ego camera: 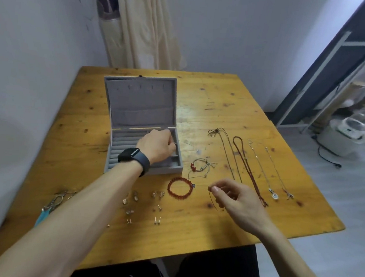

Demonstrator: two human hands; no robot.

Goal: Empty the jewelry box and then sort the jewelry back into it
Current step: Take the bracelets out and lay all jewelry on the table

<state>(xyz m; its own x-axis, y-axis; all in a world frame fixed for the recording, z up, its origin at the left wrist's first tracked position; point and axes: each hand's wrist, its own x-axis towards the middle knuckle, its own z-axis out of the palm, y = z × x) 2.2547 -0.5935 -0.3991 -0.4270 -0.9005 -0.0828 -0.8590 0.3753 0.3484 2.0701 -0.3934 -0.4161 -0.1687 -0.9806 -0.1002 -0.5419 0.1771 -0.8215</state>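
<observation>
**A:** What are the fingers doing?

**B:** The right hand's (236, 196) thumb and forefinger (215, 190) pinch a thin cord (212, 200). It hangs in a loop towards the tabletop (223, 93), and the other fingers are loosely curled behind. The left hand's (157, 145) fingers (169, 137) are curled down into the jewelry box (144, 118). A small shiny piece (175, 144) sits at their tips, but I cannot tell whether they grip it.

**A:** Where exactly in the box?

**B:** In its right-hand compartments. A dark watch (133, 157) is on that wrist.

**A:** And the box itself?

**B:** It is grey and open, with the lid standing upright. It sits left of the tabletop's middle, nearer the far edge than the near one.

**A:** What lies around it?

**B:** A red bead bracelet (180, 187) lies just in front of the box's near right corner, between the two hands. A cord bracelet with red beads (199, 164) is beside it. Necklaces (247, 166) lie stretched in a row towards the right edge. Earrings (135, 194) are scattered near the near edge, and a turquoise piece (42, 213) is at the near left corner.
</observation>
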